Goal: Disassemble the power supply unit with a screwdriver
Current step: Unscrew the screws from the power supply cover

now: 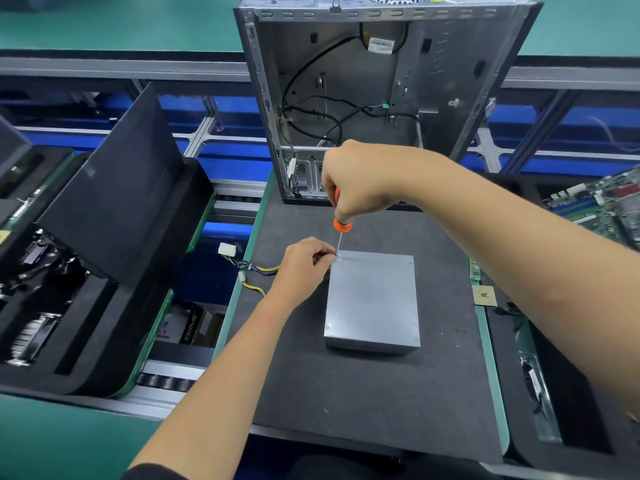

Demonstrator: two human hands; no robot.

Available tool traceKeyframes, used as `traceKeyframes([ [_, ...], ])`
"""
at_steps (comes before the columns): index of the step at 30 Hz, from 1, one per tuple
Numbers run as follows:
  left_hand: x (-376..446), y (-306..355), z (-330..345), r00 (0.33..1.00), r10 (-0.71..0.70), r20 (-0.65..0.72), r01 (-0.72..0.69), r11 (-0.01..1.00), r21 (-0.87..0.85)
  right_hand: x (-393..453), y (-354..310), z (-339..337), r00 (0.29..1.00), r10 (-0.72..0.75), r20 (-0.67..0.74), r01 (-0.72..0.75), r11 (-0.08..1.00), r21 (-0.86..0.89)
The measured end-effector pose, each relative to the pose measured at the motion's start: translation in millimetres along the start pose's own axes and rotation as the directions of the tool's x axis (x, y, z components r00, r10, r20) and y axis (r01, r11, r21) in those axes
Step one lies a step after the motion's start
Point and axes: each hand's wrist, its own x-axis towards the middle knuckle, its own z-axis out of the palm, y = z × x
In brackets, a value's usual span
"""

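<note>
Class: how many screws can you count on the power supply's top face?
3 plainly visible on the power supply: far right corner, near left corner, near right corner. A fourth, at the screwdriver tip, is hidden.

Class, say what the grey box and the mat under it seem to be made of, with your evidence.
Grey box: probably sheet metal, dull brushed finish, with crisp folded edges and corner screws. Mat: likely foam or rubber, matt black, speckled, no glare.

- Screwdriver [340, 226]: handle mostly hidden inside right hand [356, 183]; tip too small to resolve.
- Computer case [381, 91]: top cropped by frame edge.
- Motherboard [602, 202]: cropped at right.
</note>
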Motion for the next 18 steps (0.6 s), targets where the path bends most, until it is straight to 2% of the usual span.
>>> traceKeyframes([
  [2, 0, 1, 0, 1.0, -0.014, 0.003, 0.015, 0.999, -0.041, 4, -5, -3, 0.998, 0.034, 0.043, -0.034, 0.999, 0.002],
  [5, 1, 1, -2, 0.996, -0.087, 0.033, 0.09, 0.991, -0.1, 11, -10, -12, 0.983, 0.159, 0.091, -0.17, 0.977, 0.129],
  [8, 2, 1, -4, 0.987, -0.146, 0.068, 0.155, 0.974, -0.168, 16, -16, -14, 0.979, 0.177, 0.101, -0.189, 0.974, 0.125],
  [14, 4, 2, -8, 0.981, -0.159, 0.106, 0.177, 0.968, -0.179, 18, -27, -11, 0.99, 0.044, 0.132, -0.035, 0.997, -0.072],
  [18, 7, 5, -7, 0.978, -0.168, 0.12, 0.18, 0.979, -0.095, 17, -21, -16, 0.973, -0.06, 0.222, 0.104, 0.975, -0.195],
])
